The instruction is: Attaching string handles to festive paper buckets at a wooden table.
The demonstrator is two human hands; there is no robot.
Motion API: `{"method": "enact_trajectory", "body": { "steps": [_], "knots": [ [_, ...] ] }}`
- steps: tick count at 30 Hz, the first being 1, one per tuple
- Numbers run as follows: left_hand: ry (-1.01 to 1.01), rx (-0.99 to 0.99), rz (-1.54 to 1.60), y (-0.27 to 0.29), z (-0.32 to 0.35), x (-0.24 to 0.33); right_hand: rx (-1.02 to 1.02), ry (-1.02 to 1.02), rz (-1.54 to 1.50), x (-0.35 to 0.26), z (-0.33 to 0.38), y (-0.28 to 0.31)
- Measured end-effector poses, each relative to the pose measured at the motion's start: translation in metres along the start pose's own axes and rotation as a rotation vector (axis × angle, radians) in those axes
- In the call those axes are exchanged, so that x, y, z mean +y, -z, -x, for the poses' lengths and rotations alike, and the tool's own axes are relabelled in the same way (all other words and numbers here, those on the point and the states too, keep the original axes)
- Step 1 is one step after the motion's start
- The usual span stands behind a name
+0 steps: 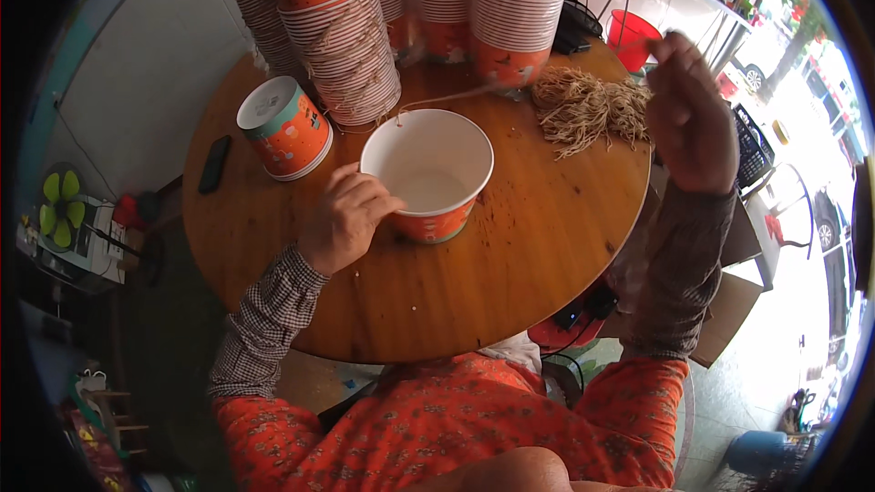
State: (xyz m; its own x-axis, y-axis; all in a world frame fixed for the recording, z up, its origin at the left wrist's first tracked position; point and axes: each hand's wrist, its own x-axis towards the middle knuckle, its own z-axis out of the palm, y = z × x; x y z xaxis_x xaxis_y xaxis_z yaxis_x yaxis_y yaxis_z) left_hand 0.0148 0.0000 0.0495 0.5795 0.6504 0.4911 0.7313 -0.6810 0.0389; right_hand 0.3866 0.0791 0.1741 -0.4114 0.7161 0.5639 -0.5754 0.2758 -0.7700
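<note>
A white-lined paper tub [427, 164] with an orange printed outside stands upright on the round wooden table. My left hand [351, 214] grips its left rim, thumb and fingers closed over the edge. From the rim's far left side a thin tan string [447, 97] stretches rightward, its far part blurred. My right hand [688, 114] is raised off the table's right side, fingers pinched together, in line with the string; the string end in it is hard to see. Beneath and left of that hand lies a loose bundle of tan strings [588, 105].
Tall nested stacks of paper tubs [351, 55] line the table's far side, some with strings hanging off them. An upside-down short stack of tubs [285, 132] sits at left, beside a black phone [214, 164]. A red bucket [632, 36] is beyond the table; cardboard boxes [729, 314] are at right.
</note>
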Motion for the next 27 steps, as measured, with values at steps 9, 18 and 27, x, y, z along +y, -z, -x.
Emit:
{"method": "enact_trajectory", "body": {
  "steps": [9, 18, 27],
  "knots": [
    [0.408, 0.227, 0.864, -0.007, -0.019, 0.055, -0.128, -0.546, 0.101, 0.091, 0.043, -0.074],
    [0.646, 0.198, 1.608, -0.033, -0.01, 0.079, -0.104, -0.467, 0.26, 0.122, 0.067, -0.09],
    [0.687, 0.194, 1.16, -0.031, -0.01, 0.082, -0.001, -0.32, 0.726, 0.13, 0.084, -0.1]
  ]
}}
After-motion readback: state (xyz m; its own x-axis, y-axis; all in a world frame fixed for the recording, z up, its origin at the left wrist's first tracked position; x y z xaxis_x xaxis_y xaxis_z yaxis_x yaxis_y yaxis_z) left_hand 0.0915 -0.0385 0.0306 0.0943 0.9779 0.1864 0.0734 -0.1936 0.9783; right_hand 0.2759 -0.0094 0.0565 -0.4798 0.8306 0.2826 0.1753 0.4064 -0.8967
